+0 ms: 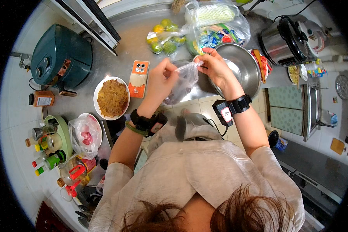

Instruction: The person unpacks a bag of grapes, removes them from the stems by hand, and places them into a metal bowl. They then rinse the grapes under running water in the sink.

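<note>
A thin clear plastic bag [188,76] hangs between my hands at the counter's front edge, with something dark, hard to make out, in its lower part. My left hand [161,82] pinches the bag's upper left side between thumb and fingers. On the other side my right hand [217,68] grips the gathered, twisted top of the bag. Just right of the bag, partly behind my right forearm, stands a large steel bowl [243,62]. A phone in an orange and cream case [138,79] lies left of my left hand. Beside it is a white plate of brown shredded food [111,98].
Bagged green and orange citrus fruit [165,36] and a larger plastic bag of groceries [217,26] lie at the back. A dark green air fryer [62,56] stands left, an electric pressure cooker [288,42] right. Bottles crowd a green tray [64,133] near bagged meat [86,137].
</note>
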Tool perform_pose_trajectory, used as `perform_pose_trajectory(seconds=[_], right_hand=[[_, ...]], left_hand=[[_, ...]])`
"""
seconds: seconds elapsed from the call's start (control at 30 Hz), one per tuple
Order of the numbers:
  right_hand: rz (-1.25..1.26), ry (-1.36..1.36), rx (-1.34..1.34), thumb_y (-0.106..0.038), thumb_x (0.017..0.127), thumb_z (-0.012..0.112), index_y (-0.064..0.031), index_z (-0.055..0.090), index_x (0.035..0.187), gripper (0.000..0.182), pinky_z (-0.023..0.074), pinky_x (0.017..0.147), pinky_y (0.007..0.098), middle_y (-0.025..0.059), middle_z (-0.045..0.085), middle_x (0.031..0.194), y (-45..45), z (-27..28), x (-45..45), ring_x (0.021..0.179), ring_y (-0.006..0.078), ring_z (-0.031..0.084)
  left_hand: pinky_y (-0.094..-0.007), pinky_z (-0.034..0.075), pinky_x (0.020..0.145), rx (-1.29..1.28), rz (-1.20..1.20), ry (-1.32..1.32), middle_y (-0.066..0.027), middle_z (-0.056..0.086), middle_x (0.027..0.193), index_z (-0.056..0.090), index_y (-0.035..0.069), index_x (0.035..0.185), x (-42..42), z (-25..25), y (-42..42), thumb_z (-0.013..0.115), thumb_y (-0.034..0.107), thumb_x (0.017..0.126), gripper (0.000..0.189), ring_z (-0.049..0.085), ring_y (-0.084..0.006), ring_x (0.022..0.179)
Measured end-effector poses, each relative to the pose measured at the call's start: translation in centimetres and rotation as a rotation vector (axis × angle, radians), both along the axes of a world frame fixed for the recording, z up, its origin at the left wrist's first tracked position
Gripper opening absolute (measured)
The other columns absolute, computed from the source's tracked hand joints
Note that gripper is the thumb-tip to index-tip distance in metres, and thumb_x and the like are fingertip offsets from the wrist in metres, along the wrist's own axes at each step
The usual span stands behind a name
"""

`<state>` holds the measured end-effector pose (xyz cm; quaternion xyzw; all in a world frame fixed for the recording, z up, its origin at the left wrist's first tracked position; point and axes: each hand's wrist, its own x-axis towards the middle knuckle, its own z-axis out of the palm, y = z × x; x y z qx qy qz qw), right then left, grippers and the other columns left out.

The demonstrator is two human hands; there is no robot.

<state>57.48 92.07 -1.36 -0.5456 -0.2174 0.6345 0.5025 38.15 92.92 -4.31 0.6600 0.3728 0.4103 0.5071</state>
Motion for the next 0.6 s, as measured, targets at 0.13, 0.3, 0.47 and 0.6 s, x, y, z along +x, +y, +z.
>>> perform_pose_trajectory(seconds=[0.13, 0.3, 0.47, 0.6], right_hand=[[0.013, -0.085, 0.048, -0.006, 0.076, 0.055, -0.006, 0.033, 0.115, 0.045, 0.0398, 0.071, 0.0227, 0.0052, 0.059, 0.081, -0.1, -0.5, -0.2, 0.079, 0.0123, 0.052], [0.096, -0.229, 0.28, -0.006, 0.078, 0.057, -0.0031, 0.032, 0.118, 0.047, 0.04, 0.074, 0.0216, 0.0039, 0.055, 0.083, -1.1, -0.2, -0.8, 0.079, 0.0107, 0.051], [0.021, -0.481, 0.277, -0.013, 0.072, 0.067, -0.0015, 0.04, 0.111, 0.048, 0.0426, 0.07, 0.023, 0.0036, 0.054, 0.083, -1.8, -0.9, -0.7, 0.079, 0.0111, 0.052], [0.07, -0.697, 0.202, -0.025, 0.066, 0.073, -0.0001, 0.054, 0.094, 0.042, 0.0449, 0.063, 0.0246, 0.0053, 0.058, 0.076, -2.6, -2.4, -0.4, 0.072, 0.012, 0.055]], left_hand=[[-0.0209, 0.045, 0.065, -0.117, -0.033, 0.047, -0.0039, 0.055, 0.078, 0.044, 0.002, 0.079, -0.4, -0.3, 0.4, 0.054, -0.003, 0.077, 0.012, 0.056, -0.0101, 0.073], [-0.0211, 0.043, 0.062, 0.041, -0.004, 0.025, -0.0017, 0.056, 0.077, 0.05, 0.001, 0.086, 1.6, 0.7, 0.4, 0.057, 0.004, 0.079, 0.01, 0.054, -0.0093, 0.07], [-0.021, 0.043, 0.063, -0.015, -0.053, 0.132, -0.0035, 0.059, 0.079, 0.055, 0.0, 0.08, 2.5, 0.6, 0.5, 0.06, 0.008, 0.078, 0.01, 0.053, -0.0083, 0.069], [-0.0233, 0.043, 0.066, 0.04, 0.041, 0.09, -0.0055, 0.057, 0.077, 0.055, -0.001, 0.077, 3.0, 0.3, 0.3, 0.061, 0.007, 0.078, 0.01, 0.054, -0.0113, 0.071]])
